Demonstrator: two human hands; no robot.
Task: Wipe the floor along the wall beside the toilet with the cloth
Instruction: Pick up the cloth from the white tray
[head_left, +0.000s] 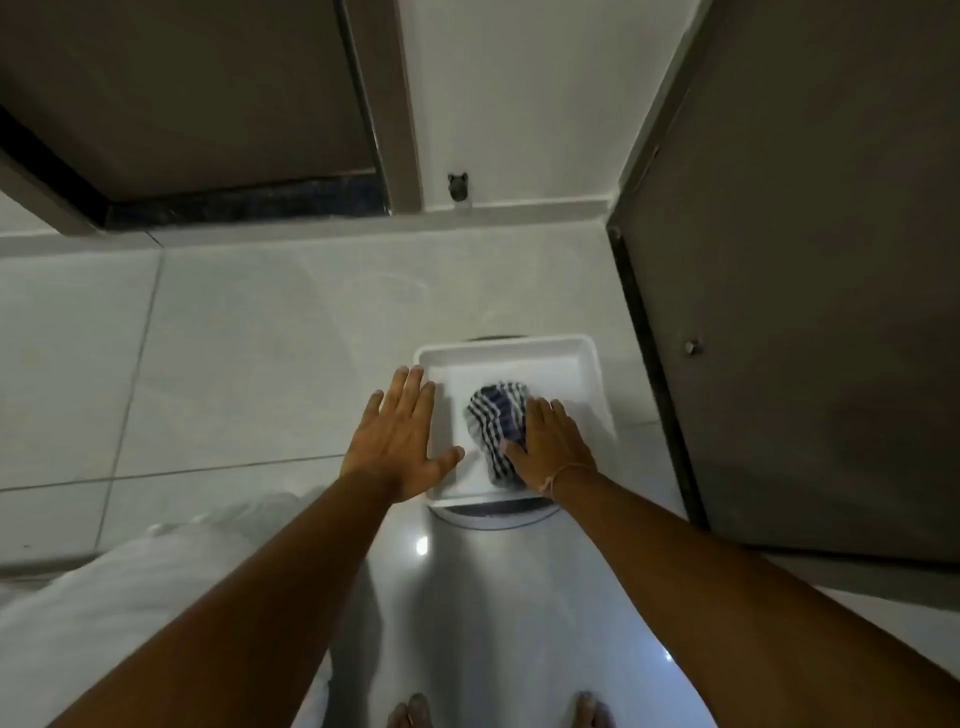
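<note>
- white tray (587, 358) sits on a round thing, dark door (810, 312) close by
- left hand (400, 441) flat, fingers spread, on the tray's edge
- right hand (550, 447) presses the checked cloth (493, 415), fingers together
- glossy pale floor tiles (234, 338)

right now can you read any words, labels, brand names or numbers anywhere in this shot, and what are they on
None can be read.
The white tray: no print shows.
The checked cloth under the right hand: a pattern only, no label in view.
The dark door and the wall: no signs or numbers.
</note>
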